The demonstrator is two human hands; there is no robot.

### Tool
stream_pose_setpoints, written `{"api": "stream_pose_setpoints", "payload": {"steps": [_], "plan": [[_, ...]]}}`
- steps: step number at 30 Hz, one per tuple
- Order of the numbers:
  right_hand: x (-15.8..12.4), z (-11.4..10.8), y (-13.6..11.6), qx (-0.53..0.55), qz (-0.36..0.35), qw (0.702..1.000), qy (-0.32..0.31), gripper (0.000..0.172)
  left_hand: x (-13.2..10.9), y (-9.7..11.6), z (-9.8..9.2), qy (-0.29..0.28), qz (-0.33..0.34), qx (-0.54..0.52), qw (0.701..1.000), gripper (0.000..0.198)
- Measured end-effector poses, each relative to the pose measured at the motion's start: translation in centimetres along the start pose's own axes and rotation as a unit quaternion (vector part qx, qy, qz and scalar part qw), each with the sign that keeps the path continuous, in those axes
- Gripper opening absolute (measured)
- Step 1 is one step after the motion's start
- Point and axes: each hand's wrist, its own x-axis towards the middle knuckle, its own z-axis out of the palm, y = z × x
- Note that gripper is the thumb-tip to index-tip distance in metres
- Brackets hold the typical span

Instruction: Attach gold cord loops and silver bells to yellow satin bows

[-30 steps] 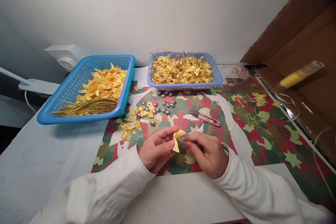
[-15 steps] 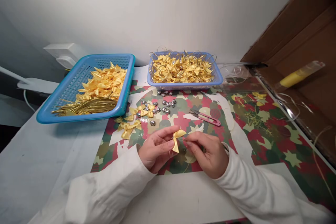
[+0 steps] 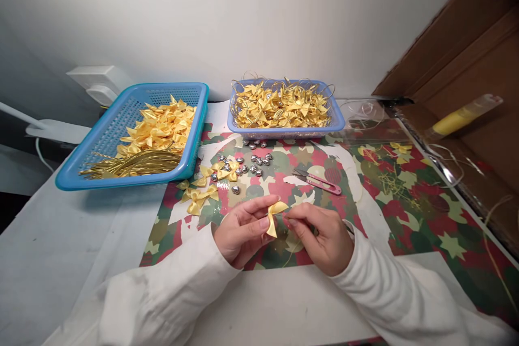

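Observation:
A small yellow ribbon bow [image 3: 275,215] sits pinched between the thumb and fingers of my left hand [image 3: 242,232], just above the patterned mat. My right hand [image 3: 324,238] is closed beside it, its fingertips pressed to the bow's middle, pinching what looks like a thin gold thread. Both sleeves are white. Further back on the mat lie loose yellow bows [image 3: 201,194] and several small silver beads [image 3: 255,163].
A turquoise basket [image 3: 101,143] at back left holds yellow bows and gold cords. A blue basket [image 3: 334,113] at back centre holds finished bows with gold loops. Pink thread snips [image 3: 318,180] lie on the red-green mat [image 3: 409,205]. A cardboard box [image 3: 466,70] stands at right.

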Motion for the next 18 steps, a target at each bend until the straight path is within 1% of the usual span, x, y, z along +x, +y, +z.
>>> {"api": "stream_pose_setpoints", "payload": {"steps": [8,18], "plan": [[0.06,-0.08,0.19,0.018,-0.011,1.0,-0.011,0.018,-0.03,-0.1,-0.32,-0.024,-0.006,0.004,1.0,0.032],[-0.2,0.19,-0.06,0.05,0.02,0.999,-0.008,0.018,-0.02,-0.3,-0.28,-0.016,-0.018,0.006,1.0,0.031]]}}
